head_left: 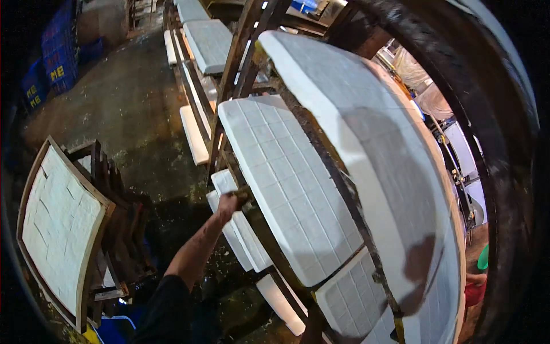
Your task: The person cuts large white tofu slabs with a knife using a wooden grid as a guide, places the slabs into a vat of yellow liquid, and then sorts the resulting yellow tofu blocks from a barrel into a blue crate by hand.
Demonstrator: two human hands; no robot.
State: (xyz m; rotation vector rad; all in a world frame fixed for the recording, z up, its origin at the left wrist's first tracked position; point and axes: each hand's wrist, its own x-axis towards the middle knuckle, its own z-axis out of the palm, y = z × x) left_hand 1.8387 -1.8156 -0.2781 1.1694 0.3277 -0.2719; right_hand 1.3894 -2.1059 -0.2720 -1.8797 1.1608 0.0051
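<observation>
- Wet-looking dark floor (126,109) spreads behind the work, flecked with pale scraps, with stacked blue crates (60,51) at the far left.
- Wooden rack (234,63) slants through the middle, bearing white slabs on several levels.
- Left grip (231,204) reaches across from the lower edge, bare forearm out of a black sleeve (163,309); its fingers look curled around a brown wooden bar (243,195).
- Right grip is out of view, so I cannot tell its state.
- Gridded slab (289,189), white and scored into squares, lies tilted on the rack just right of the left grip.
- Large slab (344,109) sits above and to the right of it, a dark shadow across its face; a smaller gridded slab (355,295) lies below, near the bottom edge.
- Narrow white slabs (249,241) show lower down, beneath the left forearm's far end.
- Wood-framed panel (60,223) with a white face leans at left, against dark wooden frames (114,223).
- Someone in red (474,294) is partly visible at the far right.
</observation>
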